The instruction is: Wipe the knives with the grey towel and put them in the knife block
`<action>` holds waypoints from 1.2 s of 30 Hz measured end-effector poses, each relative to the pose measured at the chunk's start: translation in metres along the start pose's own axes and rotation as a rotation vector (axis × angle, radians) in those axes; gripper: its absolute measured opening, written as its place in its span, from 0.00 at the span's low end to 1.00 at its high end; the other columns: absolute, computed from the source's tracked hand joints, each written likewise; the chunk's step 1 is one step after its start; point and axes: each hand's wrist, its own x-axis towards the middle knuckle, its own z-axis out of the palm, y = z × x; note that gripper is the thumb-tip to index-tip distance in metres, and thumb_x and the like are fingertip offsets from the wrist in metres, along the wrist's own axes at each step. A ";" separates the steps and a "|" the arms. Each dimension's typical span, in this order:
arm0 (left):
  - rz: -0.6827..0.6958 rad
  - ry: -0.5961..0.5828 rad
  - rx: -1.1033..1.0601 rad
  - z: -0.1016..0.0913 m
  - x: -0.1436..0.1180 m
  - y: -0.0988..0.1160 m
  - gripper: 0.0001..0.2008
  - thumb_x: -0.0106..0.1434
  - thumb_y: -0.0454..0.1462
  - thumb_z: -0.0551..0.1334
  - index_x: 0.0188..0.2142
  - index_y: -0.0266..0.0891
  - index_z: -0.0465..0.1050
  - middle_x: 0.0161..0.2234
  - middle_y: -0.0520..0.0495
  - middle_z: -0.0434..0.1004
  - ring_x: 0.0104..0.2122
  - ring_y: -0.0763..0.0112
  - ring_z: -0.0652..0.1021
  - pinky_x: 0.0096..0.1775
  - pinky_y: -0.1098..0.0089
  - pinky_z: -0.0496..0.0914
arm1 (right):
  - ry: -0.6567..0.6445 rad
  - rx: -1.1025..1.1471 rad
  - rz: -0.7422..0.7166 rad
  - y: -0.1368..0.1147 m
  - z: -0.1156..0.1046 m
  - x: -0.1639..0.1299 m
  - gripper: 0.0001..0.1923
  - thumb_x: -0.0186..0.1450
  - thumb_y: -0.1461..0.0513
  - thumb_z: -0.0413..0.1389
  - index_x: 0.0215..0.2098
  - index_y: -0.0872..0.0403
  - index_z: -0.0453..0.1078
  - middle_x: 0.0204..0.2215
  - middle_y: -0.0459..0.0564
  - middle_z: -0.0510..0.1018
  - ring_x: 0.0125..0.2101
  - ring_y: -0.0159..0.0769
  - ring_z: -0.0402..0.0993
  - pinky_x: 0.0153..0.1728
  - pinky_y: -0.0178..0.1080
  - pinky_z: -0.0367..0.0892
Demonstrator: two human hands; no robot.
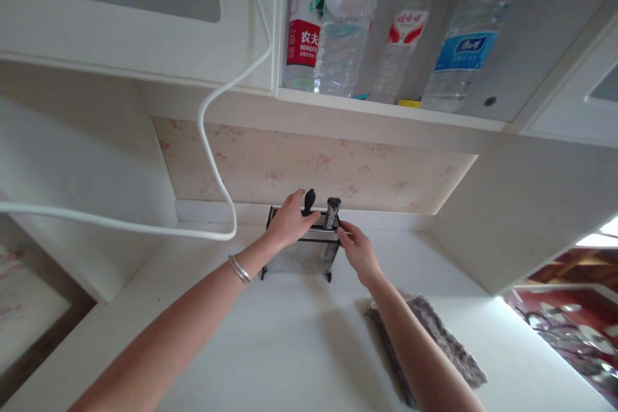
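Against the back wall, on a white counter (290, 335), a clear rack (304, 251) with a black frame is seen from the head camera; two dark handles (309, 201) rise from its top, one rounded and one squarer just to its right. The left hand (290, 220) is laid over the rack's top left corner, fingers curled on the rim beside the rounded handle; a bangle (240, 268) is worn on that wrist. The right hand (356, 248) is pressed to the rack's right edge, fingertips pinching the frame. A grey cloth (434, 335) lies on the counter under the right forearm; a white cable (212, 161) loops down at the left; bottles (342, 32) are stood in the open cupboard above.
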 end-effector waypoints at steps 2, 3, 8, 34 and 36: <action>-0.002 -0.035 0.007 0.005 0.011 -0.001 0.22 0.59 0.43 0.63 0.51 0.36 0.68 0.47 0.36 0.76 0.47 0.55 0.77 0.46 0.62 0.68 | 0.024 0.081 0.017 -0.001 0.002 -0.015 0.26 0.61 0.48 0.54 0.51 0.54 0.67 0.49 0.56 0.74 0.45 0.40 0.73 0.43 0.41 0.69; -0.003 -0.037 0.000 0.005 0.015 0.000 0.18 0.60 0.44 0.62 0.47 0.36 0.70 0.42 0.37 0.78 0.43 0.56 0.78 0.44 0.63 0.70 | 0.053 0.110 0.034 -0.001 0.003 -0.025 0.27 0.60 0.47 0.55 0.51 0.54 0.67 0.50 0.57 0.73 0.46 0.41 0.72 0.43 0.41 0.69; 0.029 0.035 -0.041 -0.016 0.034 0.015 0.16 0.64 0.47 0.58 0.42 0.37 0.70 0.32 0.44 0.78 0.34 0.64 0.79 0.36 0.67 0.70 | 0.093 0.099 0.121 0.011 0.000 -0.077 0.22 0.62 0.46 0.54 0.44 0.54 0.71 0.42 0.54 0.77 0.44 0.42 0.72 0.41 0.39 0.69; 0.567 0.472 -0.318 -0.103 -0.073 0.016 0.10 0.60 0.33 0.64 0.40 0.42 0.66 0.41 0.47 0.71 0.41 0.67 0.77 0.37 0.67 0.78 | 0.001 0.239 0.037 -0.016 0.008 -0.068 0.23 0.64 0.47 0.54 0.50 0.52 0.64 0.28 0.46 0.75 0.27 0.36 0.74 0.30 0.37 0.70; 0.663 0.491 -0.054 -0.099 -0.118 -0.011 0.12 0.58 0.29 0.65 0.39 0.44 0.67 0.39 0.49 0.73 0.39 0.67 0.78 0.40 0.62 0.78 | -0.014 0.132 0.003 -0.028 0.007 -0.050 0.26 0.63 0.47 0.55 0.54 0.52 0.61 0.29 0.48 0.77 0.29 0.39 0.76 0.28 0.37 0.70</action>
